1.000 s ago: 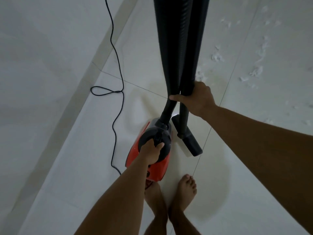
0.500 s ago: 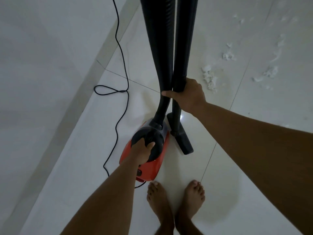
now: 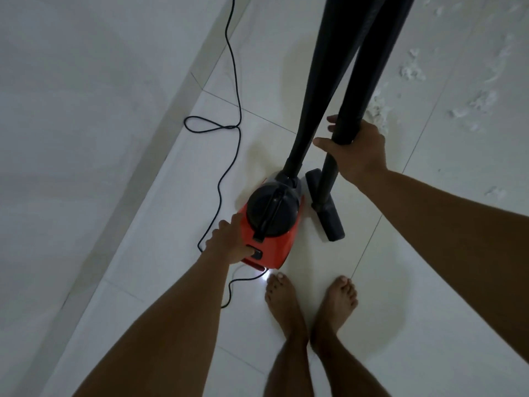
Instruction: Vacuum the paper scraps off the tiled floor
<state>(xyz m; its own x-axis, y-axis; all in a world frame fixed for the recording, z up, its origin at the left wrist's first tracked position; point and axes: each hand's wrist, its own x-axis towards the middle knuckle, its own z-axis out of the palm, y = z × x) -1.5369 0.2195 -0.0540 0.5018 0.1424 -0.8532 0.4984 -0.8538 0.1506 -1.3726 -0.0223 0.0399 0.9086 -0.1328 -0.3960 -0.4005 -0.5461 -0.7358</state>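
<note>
A red and black canister vacuum [image 3: 276,224] stands on the white tiled floor [image 3: 400,325] in front of my bare feet. My left hand [image 3: 229,242] lies on its rear left side, thumb on a dark button there. My right hand [image 3: 357,150] grips the black wand [image 3: 369,81], which stands upright beside the black hose [image 3: 320,81]. The floor nozzle [image 3: 326,210] rests on the tiles to the right of the canister. White paper scraps [image 3: 412,71] lie scattered over the tiles at the upper right.
A black power cord [image 3: 229,130] runs from the vacuum's rear along the floor, loops once, and leaves at the top. A white wall [image 3: 86,110] with a grey skirting strip fills the left side. My feet [image 3: 309,305] stand just behind the canister.
My left hand has let go of the top handle and moved down to the button at the canister's rear. The view has shifted, so the vacuum sits farther right.
</note>
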